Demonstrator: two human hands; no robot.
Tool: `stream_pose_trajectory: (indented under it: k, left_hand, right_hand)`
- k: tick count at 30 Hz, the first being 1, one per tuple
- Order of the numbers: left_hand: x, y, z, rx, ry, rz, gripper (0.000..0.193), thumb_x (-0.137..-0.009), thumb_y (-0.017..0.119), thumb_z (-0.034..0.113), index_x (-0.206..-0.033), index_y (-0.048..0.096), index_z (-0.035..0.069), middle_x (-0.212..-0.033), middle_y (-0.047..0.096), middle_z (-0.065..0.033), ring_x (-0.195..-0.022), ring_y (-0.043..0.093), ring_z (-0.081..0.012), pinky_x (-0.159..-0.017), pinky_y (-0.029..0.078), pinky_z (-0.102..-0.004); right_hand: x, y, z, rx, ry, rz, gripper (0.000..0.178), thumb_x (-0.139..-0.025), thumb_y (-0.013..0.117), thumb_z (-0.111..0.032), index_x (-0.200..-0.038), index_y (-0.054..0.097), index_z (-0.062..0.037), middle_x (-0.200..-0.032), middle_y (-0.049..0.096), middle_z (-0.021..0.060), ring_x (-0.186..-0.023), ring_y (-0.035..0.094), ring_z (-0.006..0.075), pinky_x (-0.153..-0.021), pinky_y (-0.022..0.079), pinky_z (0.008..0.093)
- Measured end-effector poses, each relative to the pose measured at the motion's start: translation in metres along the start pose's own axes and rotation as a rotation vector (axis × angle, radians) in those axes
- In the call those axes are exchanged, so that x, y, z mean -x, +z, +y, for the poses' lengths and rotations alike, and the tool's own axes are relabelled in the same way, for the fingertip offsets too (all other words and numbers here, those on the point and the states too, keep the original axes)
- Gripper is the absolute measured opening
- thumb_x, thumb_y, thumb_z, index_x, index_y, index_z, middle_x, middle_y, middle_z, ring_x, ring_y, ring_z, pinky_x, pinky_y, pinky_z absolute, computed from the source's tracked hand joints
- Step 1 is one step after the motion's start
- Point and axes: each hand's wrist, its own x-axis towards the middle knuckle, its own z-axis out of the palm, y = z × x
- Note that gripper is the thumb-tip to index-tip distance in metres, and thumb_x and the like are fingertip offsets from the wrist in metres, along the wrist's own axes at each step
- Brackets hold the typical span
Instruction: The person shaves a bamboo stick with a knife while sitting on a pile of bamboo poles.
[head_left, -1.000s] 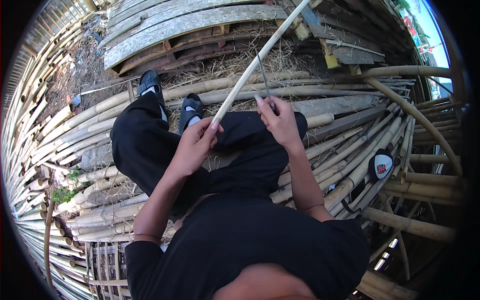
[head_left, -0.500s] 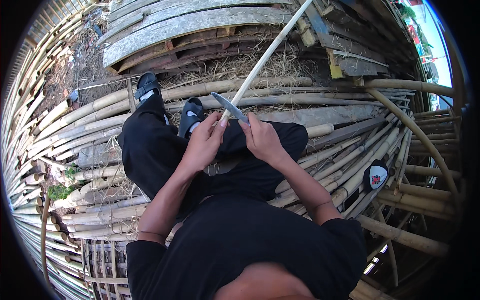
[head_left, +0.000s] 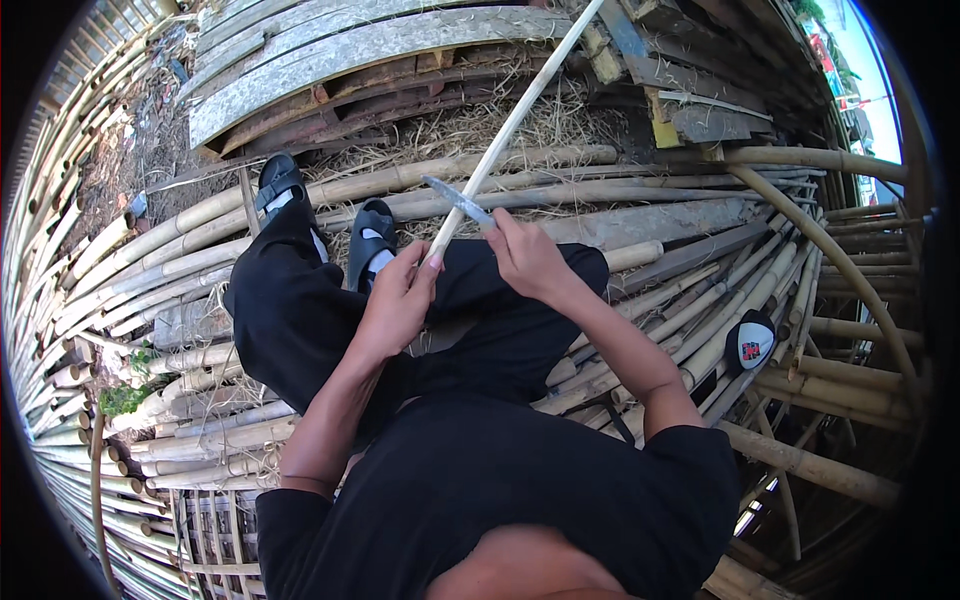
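Observation:
A long pale strip of split bamboo [head_left: 512, 125] slants from my lap up to the top of the view. My left hand [head_left: 398, 300] is closed round its near end, thumb along the strip. In my right hand [head_left: 522, 255] is a knife [head_left: 462, 202] with a grey blade, its handle hidden by my fingers. The blade lies across the strip a little beyond my left hand, its tip pointing to the far left. Both hands are above my black trousers.
I sit on a bed of bamboo poles [head_left: 680, 350]. Ahead lies a stack of weathered wooden pallets [head_left: 380, 55], with dry straw [head_left: 540, 130] before it. A black and white cap [head_left: 750, 345] rests on the poles at right. A curved bamboo pole [head_left: 830, 250] stands beyond it.
The knife has moved up the bamboo strip, away from my left hand, and my right hand has shifted right. My left hand and the strip have moved slightly down and left in view.

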Motion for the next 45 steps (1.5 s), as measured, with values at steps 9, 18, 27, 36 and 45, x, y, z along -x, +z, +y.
stream_pose_trajectory:
  k: [9,18,27,36,45]
  left_hand:
    - [-0.007,0.000,0.000,-0.128,0.102,0.125,0.019,-0.097,0.048,0.019,-0.093,0.051,0.001,-0.057,0.040,-0.0004,-0.051,0.036,-0.0076,-0.047,0.030,-0.0276]
    - [0.005,-0.013,0.006,0.160,0.025,-0.057,0.021,-0.099,0.045,0.023,-0.088,0.049,0.005,-0.057,0.036,0.0060,-0.049,0.029,-0.0020,-0.044,0.022,-0.0215]
    - [0.000,-0.001,0.007,0.216,-0.002,-0.068,0.020,-0.098,0.048,0.023,-0.088,0.050,0.006,-0.057,0.037,0.0075,-0.048,0.028,-0.0013,-0.043,0.021,-0.0212]
    - [-0.006,0.003,-0.001,0.071,-0.008,-0.007,0.020,-0.095,0.056,0.025,-0.086,0.051,0.008,-0.055,0.036,0.0092,-0.044,0.028,0.0013,-0.039,0.017,-0.0195]
    - [-0.005,0.014,0.007,-0.504,0.129,0.201,0.039,-0.091,0.058,0.029,-0.076,0.048,-0.005,-0.054,0.044,-0.0155,-0.048,0.037,-0.0199,-0.049,0.035,-0.0368]
  right_hand:
    - [-0.037,-0.001,0.029,0.198,-0.153,0.085,0.037,-0.096,0.044,-0.036,-0.084,0.049,-0.0014,-0.059,0.055,0.0213,-0.061,0.057,0.0440,-0.054,0.042,0.0521]
    - [-0.063,-0.072,0.123,-0.054,0.259,0.542,0.046,-0.099,0.039,-0.042,-0.075,0.049,-0.0044,-0.052,0.042,0.0031,-0.044,0.043,0.0135,-0.044,0.033,0.0312]
    - [0.004,-0.013,0.040,-0.905,0.626,0.113,0.018,-0.092,0.060,-0.018,-0.082,0.057,-0.0033,-0.058,0.047,-0.0031,-0.045,0.044,0.0037,-0.038,0.030,0.0198]
    - [0.029,-0.009,0.019,-1.236,0.644,0.277,0.028,-0.101,0.039,-0.032,-0.108,0.050,-0.0072,-0.058,0.047,0.0011,-0.042,0.044,0.0069,-0.037,0.032,0.0201]
    - [0.006,-0.001,0.012,-0.140,0.427,0.179,0.041,-0.082,0.065,-0.037,-0.078,0.066,0.0033,-0.063,0.061,0.0179,-0.061,0.062,0.0316,-0.060,0.046,0.0398]
